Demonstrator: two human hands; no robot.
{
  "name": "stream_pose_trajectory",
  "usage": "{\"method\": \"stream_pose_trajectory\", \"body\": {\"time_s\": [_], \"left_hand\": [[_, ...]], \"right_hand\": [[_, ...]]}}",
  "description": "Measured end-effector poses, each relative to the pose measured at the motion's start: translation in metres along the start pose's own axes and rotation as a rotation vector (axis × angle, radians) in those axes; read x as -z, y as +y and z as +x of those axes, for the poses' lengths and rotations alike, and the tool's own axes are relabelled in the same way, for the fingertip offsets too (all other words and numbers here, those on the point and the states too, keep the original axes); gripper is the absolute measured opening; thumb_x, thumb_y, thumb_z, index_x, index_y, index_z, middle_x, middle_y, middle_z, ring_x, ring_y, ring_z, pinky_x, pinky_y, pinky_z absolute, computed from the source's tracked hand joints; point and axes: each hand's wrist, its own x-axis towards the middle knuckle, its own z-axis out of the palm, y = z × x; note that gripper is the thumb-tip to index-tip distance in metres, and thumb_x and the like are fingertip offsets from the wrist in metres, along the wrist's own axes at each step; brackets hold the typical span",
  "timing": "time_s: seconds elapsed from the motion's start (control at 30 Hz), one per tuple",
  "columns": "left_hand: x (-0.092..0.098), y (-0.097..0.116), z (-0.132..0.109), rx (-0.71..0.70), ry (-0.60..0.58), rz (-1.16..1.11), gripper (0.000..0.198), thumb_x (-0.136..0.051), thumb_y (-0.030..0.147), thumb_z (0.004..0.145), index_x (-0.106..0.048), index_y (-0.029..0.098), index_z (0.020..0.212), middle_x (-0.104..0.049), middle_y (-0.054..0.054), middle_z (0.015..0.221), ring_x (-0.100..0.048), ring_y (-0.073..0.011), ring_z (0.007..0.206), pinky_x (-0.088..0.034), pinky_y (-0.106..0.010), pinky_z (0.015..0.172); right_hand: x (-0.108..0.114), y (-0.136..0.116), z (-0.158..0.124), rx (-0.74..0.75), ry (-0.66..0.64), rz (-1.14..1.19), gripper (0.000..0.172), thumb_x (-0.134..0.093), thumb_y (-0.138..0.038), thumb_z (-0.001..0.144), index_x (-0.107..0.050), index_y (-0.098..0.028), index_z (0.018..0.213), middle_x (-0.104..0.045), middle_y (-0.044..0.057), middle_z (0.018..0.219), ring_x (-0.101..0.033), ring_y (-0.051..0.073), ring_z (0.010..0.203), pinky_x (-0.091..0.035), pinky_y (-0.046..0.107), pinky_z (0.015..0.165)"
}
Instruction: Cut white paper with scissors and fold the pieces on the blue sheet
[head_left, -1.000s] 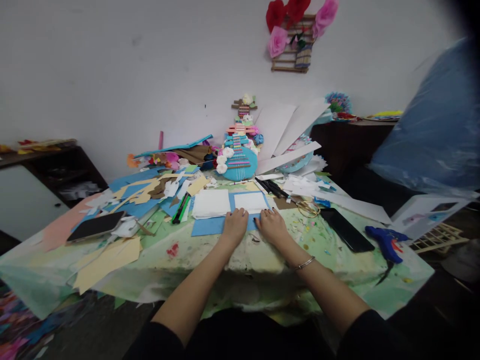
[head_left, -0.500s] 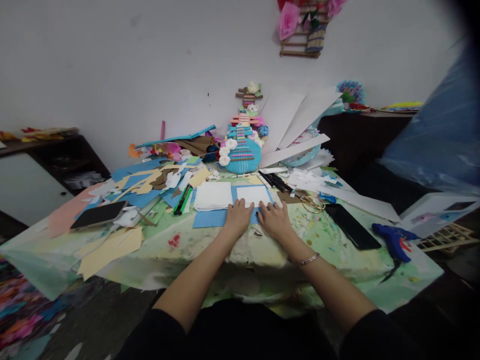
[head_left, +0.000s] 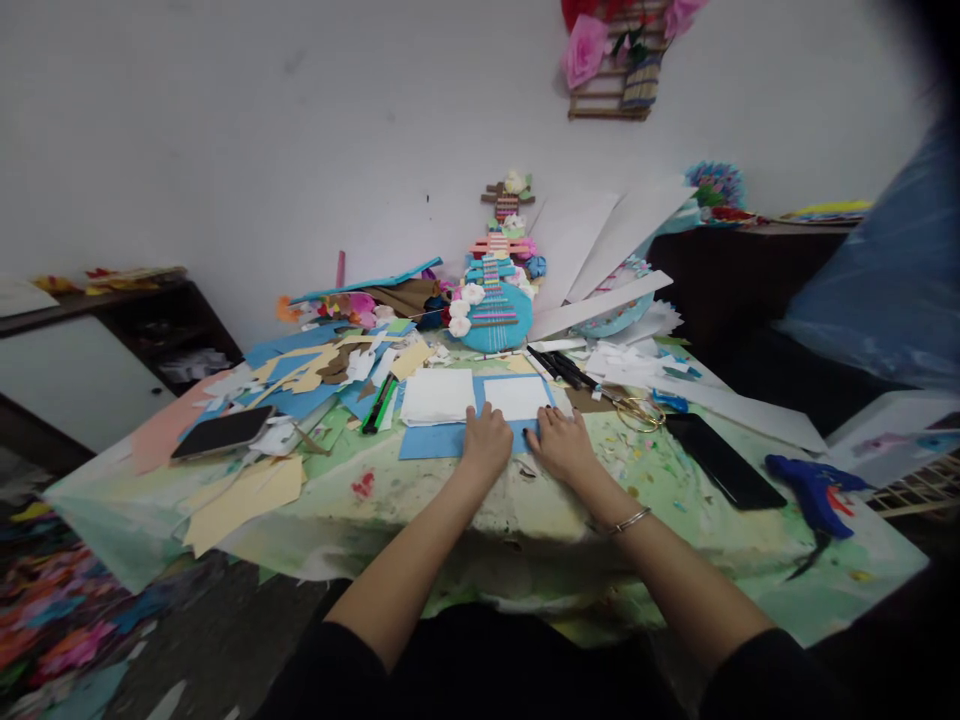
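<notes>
Two pieces of white paper lie on a blue sheet [head_left: 431, 442]: a thick stack [head_left: 438, 395] on the left and a smaller white paper [head_left: 516, 397] on the right. My left hand [head_left: 487, 442] is at the near left corner of the smaller paper, its fingers curled in and bunched; what lies beneath the fingertips is hidden. At the near right corner, my right hand [head_left: 562, 440] rests with fingers stretched and slightly apart, fingertips at the paper's edge. A bracelet [head_left: 632, 520] circles the right wrist.
Left of the stack are a green cutter knife [head_left: 380, 404], paper scraps and a phone [head_left: 223, 433]. Black pens [head_left: 562, 366], gold-handled scissors [head_left: 639, 413], a black tablet-like slab [head_left: 721, 462] and a blue glue gun [head_left: 814, 492] lie right. A blue paper lute [head_left: 495, 317] leans against the wall.
The fingers of my left hand have curled in from a flatter pose. My right hand has shifted slightly at the paper's edge. The whole view has swung a little left.
</notes>
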Motion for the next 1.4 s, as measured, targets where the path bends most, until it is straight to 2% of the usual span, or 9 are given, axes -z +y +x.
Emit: {"method": "stream_pose_trajectory", "body": {"time_s": [0.37,0.47,0.57,0.67,0.77,0.87,1.1,1.27,1.4], "left_hand": [[0.001,0.002,-0.003,0.032,0.007,-0.022,0.026,-0.044,0.007,0.082,-0.070,0.006,0.083,-0.064,-0.018,0.085,-0.051,-0.0300,0.097,-0.037,-0.047,0.081],[0.001,-0.011,-0.002,-0.007,0.028,-0.049,0.023,-0.047,0.008,0.080,-0.070,0.007,0.079,-0.065,-0.018,0.084,-0.051,-0.0294,0.097,-0.037,-0.044,0.081],[0.000,-0.046,0.001,-0.037,0.049,-0.090,0.019,-0.052,0.011,0.079,-0.070,0.014,0.085,-0.067,-0.012,0.089,-0.050,-0.0261,0.099,-0.038,-0.040,0.081],[-0.002,-0.098,0.004,0.019,0.071,-0.274,0.029,-0.050,0.013,0.082,-0.066,0.018,0.106,-0.066,-0.010,0.103,-0.052,-0.0236,0.100,-0.039,-0.040,0.085],[-0.005,-0.145,0.004,-0.009,-0.004,-0.306,0.022,-0.054,0.016,0.081,-0.069,0.016,0.097,-0.068,-0.010,0.099,-0.056,-0.0224,0.094,-0.041,-0.037,0.087],[-0.010,-0.169,0.002,-0.072,-0.071,-0.330,0.020,-0.059,0.022,0.079,-0.070,0.017,0.095,-0.069,-0.009,0.097,-0.057,-0.0227,0.095,-0.041,-0.034,0.087],[-0.019,-0.172,0.011,-0.177,-0.154,-0.396,0.018,-0.058,0.024,0.079,-0.070,0.018,0.092,-0.068,-0.008,0.098,-0.059,-0.0201,0.094,-0.042,-0.027,0.084],[-0.017,-0.181,0.022,-0.163,-0.196,-0.420,0.015,-0.057,0.015,0.074,-0.071,0.017,0.080,-0.072,-0.005,0.087,-0.063,-0.0159,0.082,-0.043,-0.021,0.076],[-0.012,-0.182,0.024,-0.114,-0.167,-0.425,0.017,-0.054,0.016,0.075,-0.071,0.018,0.077,-0.072,-0.003,0.082,-0.064,-0.0147,0.077,-0.044,-0.021,0.074]], "right_hand": [[0.002,-0.001,0.000,-0.057,0.034,-0.045,0.050,-0.038,-0.037,0.089,-0.054,0.002,0.116,-0.062,0.023,0.110,-0.051,0.030,0.106,-0.023,0.045,0.100],[0.003,-0.003,-0.001,-0.061,0.047,-0.052,0.050,-0.038,-0.036,0.089,-0.054,0.002,0.118,-0.061,0.022,0.110,-0.051,0.030,0.106,-0.025,0.044,0.098],[0.003,-0.003,-0.001,-0.057,0.053,-0.058,0.051,-0.039,-0.037,0.089,-0.053,0.003,0.118,-0.061,0.023,0.111,-0.051,0.030,0.107,-0.027,0.043,0.097],[0.002,-0.003,0.000,-0.055,0.051,-0.061,0.052,-0.040,-0.035,0.088,-0.052,0.005,0.120,-0.061,0.024,0.111,-0.050,0.031,0.109,-0.027,0.043,0.098],[0.001,-0.002,0.001,-0.053,0.047,-0.065,0.052,-0.042,-0.034,0.087,-0.052,0.006,0.119,-0.060,0.025,0.111,-0.050,0.032,0.108,-0.028,0.043,0.097],[0.001,-0.003,0.001,-0.047,0.052,-0.076,0.050,-0.042,-0.033,0.087,-0.055,0.006,0.116,-0.061,0.025,0.109,-0.052,0.032,0.105,-0.030,0.043,0.095],[0.001,-0.003,0.001,-0.024,0.081,-0.114,0.045,-0.042,-0.031,0.088,-0.058,0.003,0.112,-0.063,0.024,0.106,-0.054,0.031,0.102,-0.035,0.040,0.090],[-0.001,-0.002,0.003,-0.026,0.064,-0.107,0.043,-0.041,-0.031,0.088,-0.058,0.002,0.111,-0.062,0.024,0.107,-0.054,0.031,0.104,-0.036,0.040,0.090],[-0.001,-0.002,0.003,-0.030,0.045,-0.090,0.044,-0.042,-0.031,0.088,-0.056,0.002,0.115,-0.061,0.026,0.111,-0.052,0.032,0.110,-0.037,0.041,0.091]]}}
